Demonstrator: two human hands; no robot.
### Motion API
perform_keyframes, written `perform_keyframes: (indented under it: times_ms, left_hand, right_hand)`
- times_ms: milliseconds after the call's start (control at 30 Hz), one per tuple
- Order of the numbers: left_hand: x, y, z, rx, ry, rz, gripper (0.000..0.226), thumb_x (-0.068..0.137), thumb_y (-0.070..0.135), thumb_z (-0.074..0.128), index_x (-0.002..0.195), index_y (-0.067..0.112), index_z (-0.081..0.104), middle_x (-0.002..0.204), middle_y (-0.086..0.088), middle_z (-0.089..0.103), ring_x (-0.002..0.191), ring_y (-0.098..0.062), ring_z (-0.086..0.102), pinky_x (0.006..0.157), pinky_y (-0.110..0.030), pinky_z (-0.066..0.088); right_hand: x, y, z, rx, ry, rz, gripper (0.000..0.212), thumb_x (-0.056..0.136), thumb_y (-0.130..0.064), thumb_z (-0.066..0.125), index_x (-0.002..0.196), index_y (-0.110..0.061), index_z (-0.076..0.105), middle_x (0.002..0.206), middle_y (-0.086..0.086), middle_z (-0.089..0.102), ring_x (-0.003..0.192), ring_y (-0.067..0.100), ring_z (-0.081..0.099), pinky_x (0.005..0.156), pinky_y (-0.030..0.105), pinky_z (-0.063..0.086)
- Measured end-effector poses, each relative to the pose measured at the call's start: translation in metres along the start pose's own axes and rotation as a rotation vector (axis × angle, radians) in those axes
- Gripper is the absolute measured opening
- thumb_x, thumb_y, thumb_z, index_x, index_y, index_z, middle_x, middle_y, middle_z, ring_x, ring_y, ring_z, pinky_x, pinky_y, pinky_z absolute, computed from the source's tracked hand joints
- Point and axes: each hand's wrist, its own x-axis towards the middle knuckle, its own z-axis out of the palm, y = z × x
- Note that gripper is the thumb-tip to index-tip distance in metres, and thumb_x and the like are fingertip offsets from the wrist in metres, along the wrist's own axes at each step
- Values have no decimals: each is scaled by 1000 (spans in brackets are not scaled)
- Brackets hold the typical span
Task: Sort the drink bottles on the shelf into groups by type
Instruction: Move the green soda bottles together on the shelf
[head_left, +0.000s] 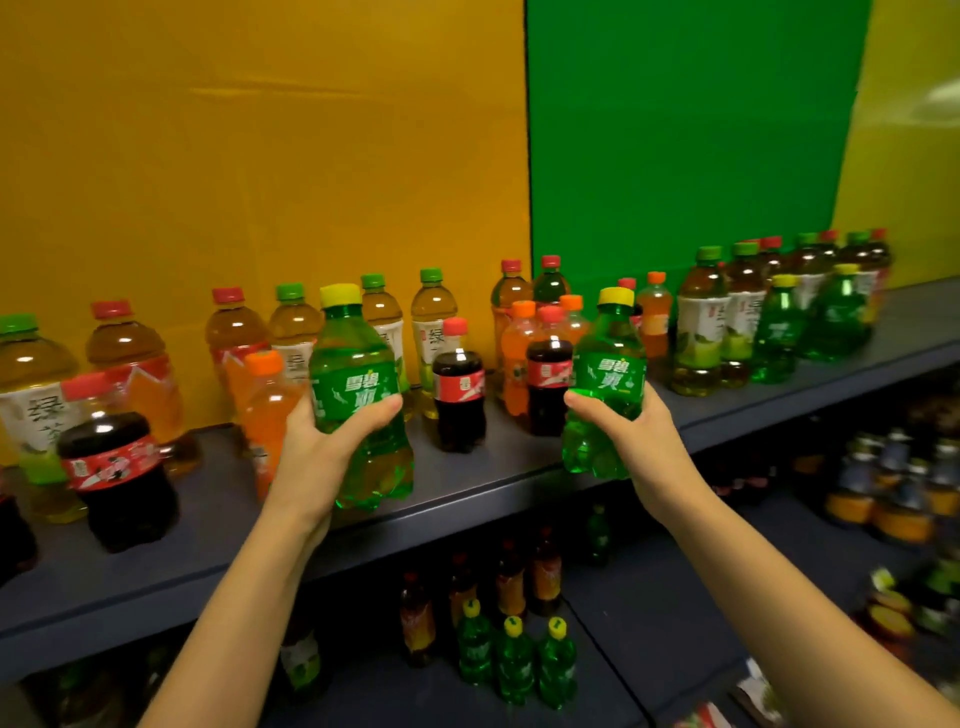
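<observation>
My left hand (332, 441) is wrapped round one green soda bottle (358, 384), thumb across the label. My right hand (631, 434) grips a second green soda bottle (608, 379) the same way. Both bottles are upright with yellow caps. They flank the middle cola bottle (460, 397), which stands on the shelf (467, 501): one is to its left and one to its right, both closer to the front edge than it is. I cannot tell whether their bases touch the shelf. I count four colas: that one, a second cola bottle (548, 387) just right of it, a third cola bottle (117, 467) far to its left near the front edge, and a fourth cut off at the frame's left side. There are four orange soda bottles (267, 410), one left of the middle cola behind my left hand and three right of it and further back. Two more yellow-capped green bottles (779, 332) stand far to its right. Tea bottles (431, 332) with green or red caps line the back on both sides; the far-right ones overlap too much to count. Three small green bottles (514, 660) sit on the lower shelf below it. Bare shelf runs along the front edge left of the middle cola, between the third cola and my left wrist, and again far to its right in front of the tea.
</observation>
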Motion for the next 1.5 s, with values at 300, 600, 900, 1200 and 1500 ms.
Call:
perform_keyframes:
  times_ms: [300, 600, 900, 1200, 1500]
  left_hand:
    - [5, -22, 173, -34, -166, -4, 40, 57, 28, 75, 94, 29, 60, 89, 6, 69, 76, -7, 67, 65, -25, 55]
    - [-20, -55, 370, -123, -262, -37, 34, 68, 19, 79, 93, 31, 59, 88, 9, 67, 75, -5, 65, 55, -15, 50]
    - [-18, -83, 517, -92, -376, -67, 36, 71, 21, 75, 100, 30, 57, 96, 6, 67, 85, -8, 65, 56, -12, 49]
    - [27, -132, 655, -59, -451, -56, 33, 71, 22, 76, 98, 30, 58, 92, 6, 68, 75, -1, 66, 55, -12, 49]
    - [104, -176, 803, -79, -418, -25, 41, 71, 23, 77, 103, 37, 56, 99, 13, 67, 90, -3, 65, 70, -17, 51]
  right_hand:
    - [5, -17, -171, -253, 194, -85, 58, 69, -32, 77, 119, -22, 48, 110, -4, 62, 100, 14, 61, 80, 33, 52]
    - [23, -20, -353, -347, 265, -78, 62, 68, -37, 76, 120, -22, 47, 112, -2, 60, 100, 13, 60, 70, 26, 50]
    - [71, -18, -476, -375, 362, -112, 59, 69, -32, 78, 119, -18, 49, 110, -1, 63, 99, 12, 61, 75, 25, 50]
    - [161, 9, -575, -409, 357, -145, 52, 71, -30, 77, 113, -24, 47, 106, -8, 60, 94, 3, 59, 75, 24, 50]
    - [292, 27, -667, -406, 241, -174, 56, 68, -34, 78, 113, -31, 44, 110, -13, 59, 105, 7, 57, 88, 29, 49]
